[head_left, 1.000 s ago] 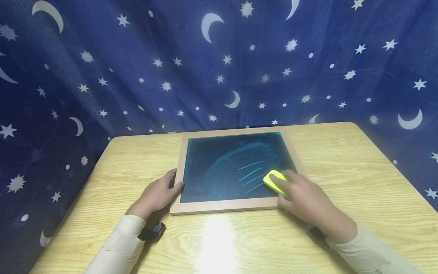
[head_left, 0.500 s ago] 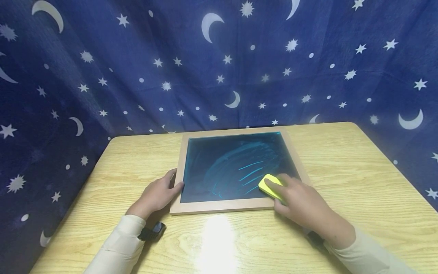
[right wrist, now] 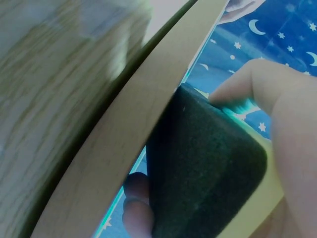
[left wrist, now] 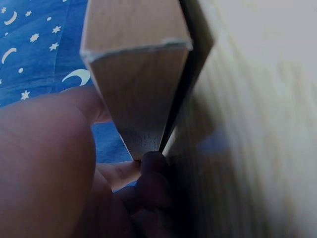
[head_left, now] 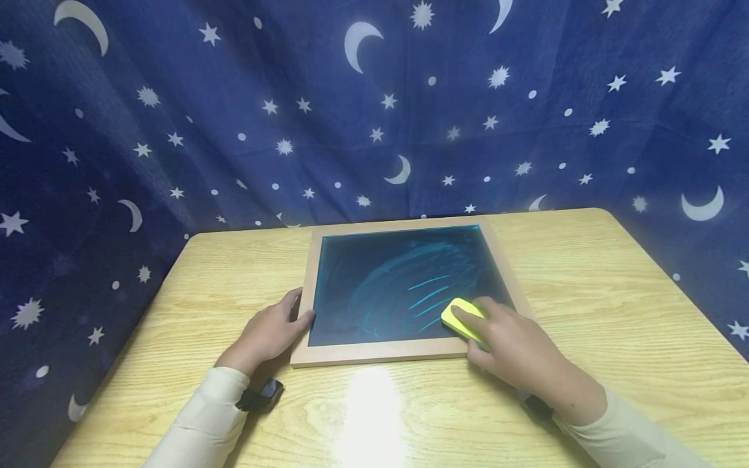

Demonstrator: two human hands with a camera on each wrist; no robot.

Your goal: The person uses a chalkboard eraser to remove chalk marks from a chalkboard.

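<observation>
A chalkboard with a light wooden frame [head_left: 377, 351] lies on the table, its dark surface bearing blue chalk strokes [head_left: 429, 299] and a cloudy smear. My left hand [head_left: 268, 330] grips the board's left side, thumb over the frame and fingers curled at its edge, as the left wrist view also shows along the frame's side [left wrist: 138, 89]. With my right hand [head_left: 521, 344] I hold a yellow chalkboard eraser [head_left: 462, 313] over the lower right corner, beside the lowest strokes. Its dark felt side [right wrist: 203, 158] shows close to the frame in the right wrist view.
The board rests on a pale wood-grain table [head_left: 614, 305] with rounded far corners. A dark blue curtain [head_left: 328, 130] with moons and stars hangs behind and at both sides. Dark wrist straps [head_left: 261, 394] sit below the pale sleeves.
My right hand has slid the eraser slightly left and nearer to me, mostly in the first half second; afterwards it barely moves. My left hand and the board stay in place.
</observation>
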